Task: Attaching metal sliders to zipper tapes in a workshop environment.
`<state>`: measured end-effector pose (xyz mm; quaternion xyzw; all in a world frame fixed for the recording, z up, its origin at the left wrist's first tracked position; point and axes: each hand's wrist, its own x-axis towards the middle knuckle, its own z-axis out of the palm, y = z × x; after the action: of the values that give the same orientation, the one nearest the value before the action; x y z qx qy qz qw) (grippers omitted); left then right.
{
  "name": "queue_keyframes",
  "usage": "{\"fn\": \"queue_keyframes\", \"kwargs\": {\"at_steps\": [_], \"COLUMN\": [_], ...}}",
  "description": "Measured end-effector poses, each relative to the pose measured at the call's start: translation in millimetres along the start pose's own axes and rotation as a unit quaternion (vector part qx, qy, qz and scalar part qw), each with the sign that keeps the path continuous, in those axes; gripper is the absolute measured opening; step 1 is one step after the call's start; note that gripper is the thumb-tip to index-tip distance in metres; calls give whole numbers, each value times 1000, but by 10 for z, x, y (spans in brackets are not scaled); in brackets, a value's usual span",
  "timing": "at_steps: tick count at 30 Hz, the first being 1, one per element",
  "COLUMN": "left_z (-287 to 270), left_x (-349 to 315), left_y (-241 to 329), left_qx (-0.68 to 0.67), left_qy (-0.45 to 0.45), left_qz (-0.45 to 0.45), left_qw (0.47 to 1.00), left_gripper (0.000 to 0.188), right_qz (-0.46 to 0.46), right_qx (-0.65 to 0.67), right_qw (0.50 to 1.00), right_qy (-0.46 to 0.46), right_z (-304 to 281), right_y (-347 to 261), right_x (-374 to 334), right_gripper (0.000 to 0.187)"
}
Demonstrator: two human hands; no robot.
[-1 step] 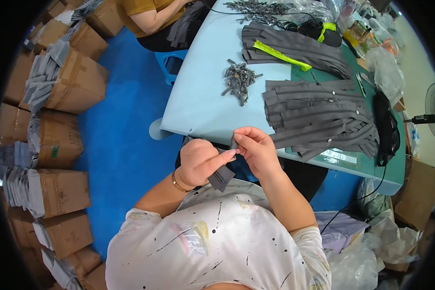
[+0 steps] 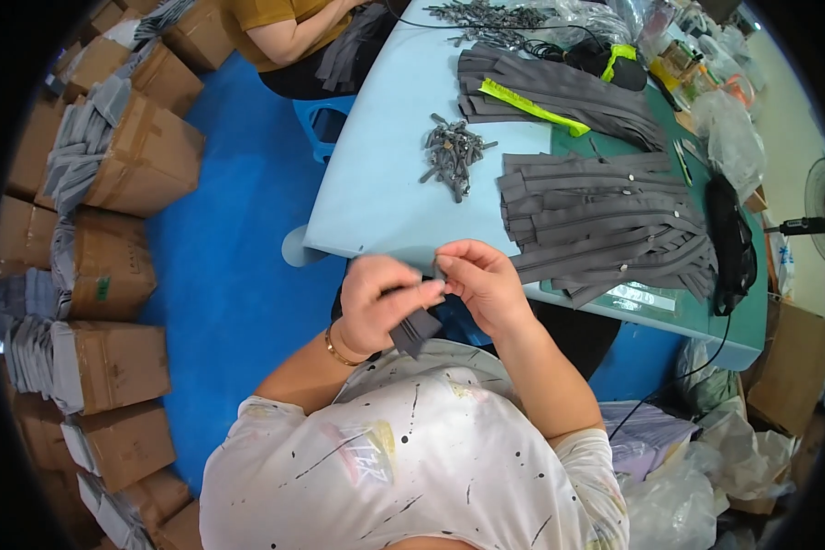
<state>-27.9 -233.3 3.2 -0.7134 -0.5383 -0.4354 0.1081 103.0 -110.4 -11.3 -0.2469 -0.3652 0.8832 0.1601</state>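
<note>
Just off the table's near edge, my two hands meet in front of my body. A dark grey zipper (image 2: 418, 332) hangs below the fingers of my left hand (image 2: 376, 302), which is closed on it and slightly blurred. My right hand (image 2: 482, 286) pinches a small grey piece between thumb and forefinger, touching my left fingertips; whether it is the zipper's end or a pull is too small to tell. On the table beyond lie a heap of small grey zipper sliders (image 2: 455, 158) and, to the right, a fanned bundle of grey zippers (image 2: 605, 215).
A second zipper bundle (image 2: 559, 87) with a yellow-green strip (image 2: 533, 107) lies farther back on the table (image 2: 376, 192). A co-worker (image 2: 289, 37) sits at the far left side. Cardboard boxes (image 2: 119, 257) line the left, and a black pouch (image 2: 730, 243) lies at right.
My left hand's fingers have loosened and lifted a little, and the hanging zipper has shifted slightly. The right hand stays almost in place, still pinching.
</note>
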Motion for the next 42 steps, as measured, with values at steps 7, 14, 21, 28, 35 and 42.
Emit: {"fn": "queue_keyframes", "kwargs": {"at_steps": [7, 14, 21, 28, 35, 42], "left_z": [252, 339, 313, 274, 291, 348], "left_x": [210, 174, 137, 151, 270, 233], "left_y": [-294, -512, -596, -594, -529, -553], "left_qx": [-404, -421, -483, -477, -418, -398], "left_qy": [121, 105, -13, -17, -56, -61], "left_qz": [-419, -536, -514, -525, -542, -537], "left_qw": [804, 724, 709, 705, 727, 742], "left_gripper": [17, 15, 23, 21, 18, 19], "right_qz": [-323, -264, -268, -264, -324, -285], "right_qx": [-680, -741, -693, -672, -702, -759], "right_qw": [637, 613, 665, 687, 624, 585], "right_qy": [166, 78, 74, 77, 115, -18], "right_z": [-213, -333, -372, -322, -300, -381], "right_y": [-811, -770, -773, -717, -871, -874], "right_x": [871, 1137, 945, 933, 1255, 1734], "right_gripper": [25, 32, 29, 27, 26, 25]}}
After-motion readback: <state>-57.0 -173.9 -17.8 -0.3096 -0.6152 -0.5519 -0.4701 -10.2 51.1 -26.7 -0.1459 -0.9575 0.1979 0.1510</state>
